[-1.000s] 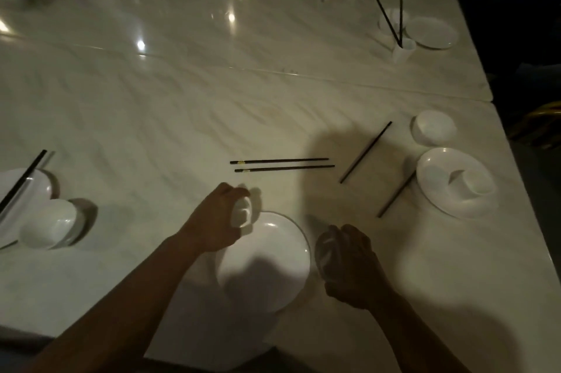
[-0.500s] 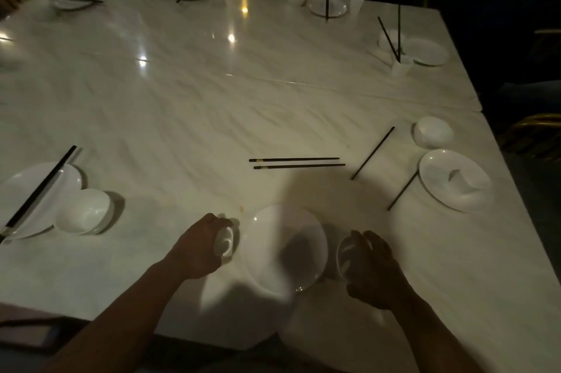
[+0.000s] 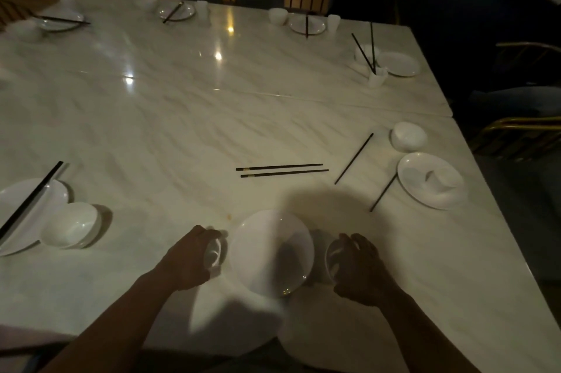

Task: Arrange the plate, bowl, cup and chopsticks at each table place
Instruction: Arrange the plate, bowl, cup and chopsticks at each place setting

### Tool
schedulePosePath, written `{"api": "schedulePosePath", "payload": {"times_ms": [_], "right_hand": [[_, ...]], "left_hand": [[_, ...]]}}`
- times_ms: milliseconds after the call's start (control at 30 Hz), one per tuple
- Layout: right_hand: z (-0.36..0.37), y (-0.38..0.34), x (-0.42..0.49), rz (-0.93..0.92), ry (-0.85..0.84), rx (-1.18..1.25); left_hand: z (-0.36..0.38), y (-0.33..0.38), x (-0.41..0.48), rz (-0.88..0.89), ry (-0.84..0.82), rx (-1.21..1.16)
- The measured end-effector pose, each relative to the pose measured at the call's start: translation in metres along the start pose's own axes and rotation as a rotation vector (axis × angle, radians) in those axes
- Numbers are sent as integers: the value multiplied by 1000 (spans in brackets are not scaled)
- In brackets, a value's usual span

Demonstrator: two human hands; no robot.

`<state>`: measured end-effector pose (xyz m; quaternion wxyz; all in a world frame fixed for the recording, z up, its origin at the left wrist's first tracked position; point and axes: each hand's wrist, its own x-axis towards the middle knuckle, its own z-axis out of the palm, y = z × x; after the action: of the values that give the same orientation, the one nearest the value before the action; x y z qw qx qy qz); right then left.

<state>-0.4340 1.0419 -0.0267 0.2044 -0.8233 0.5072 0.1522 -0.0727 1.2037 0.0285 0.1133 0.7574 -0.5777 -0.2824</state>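
at the table's [image 3: 182, 129] near edge, the left hand [image 3: 188, 260] is shifting its gripped cup [image 3: 214, 252] left of the plate [image 3: 270, 251]. the right hand [image 3: 361, 269] is grasping the bowl [image 3: 334, 257]; the chopsticks [image 3: 282, 170] are waiting.

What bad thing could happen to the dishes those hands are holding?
1. The left hand grips a cup and the right hand grips a bowl, both right beside the plate. Either might knock its rim and chip.
2. The light is dim, so a dish could be set down crooked or harder than meant.
3. The chopsticks lie beyond the plate, so an arm reaching for them might bump it.
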Motion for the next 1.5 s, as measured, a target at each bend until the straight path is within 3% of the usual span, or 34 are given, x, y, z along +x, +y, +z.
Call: {"api": "schedulePosePath", "payload": {"times_ms": [100, 300, 467, 667, 767, 1167, 1333, 1500], "right_hand": [[-14, -5, -6, -15, 19, 15], [-63, -28, -1, 2, 233, 256], [-87, -57, 36, 115, 301, 489], [-90, -90, 98, 308, 165, 996], [-92, -102, 125, 355, 91, 1121], [-82, -116, 201, 484, 24, 988], [-81, -132, 222, 512, 44, 959], [-81, -150, 238, 598, 93, 1015]], "left_hand": [[-2, 7, 8, 10, -40, 54], [-18, 28, 40, -108, 64, -49], [-32, 41, 85, -128, 157, -35], [-44, 57, 151, -141, 221, -31], [-48, 60, 191, -100, 214, 40], [-15, 63, 309, 63, -106, 316], [-18, 47, 312, 116, -93, 357], [-46, 32, 288, 108, 153, 268]]}}
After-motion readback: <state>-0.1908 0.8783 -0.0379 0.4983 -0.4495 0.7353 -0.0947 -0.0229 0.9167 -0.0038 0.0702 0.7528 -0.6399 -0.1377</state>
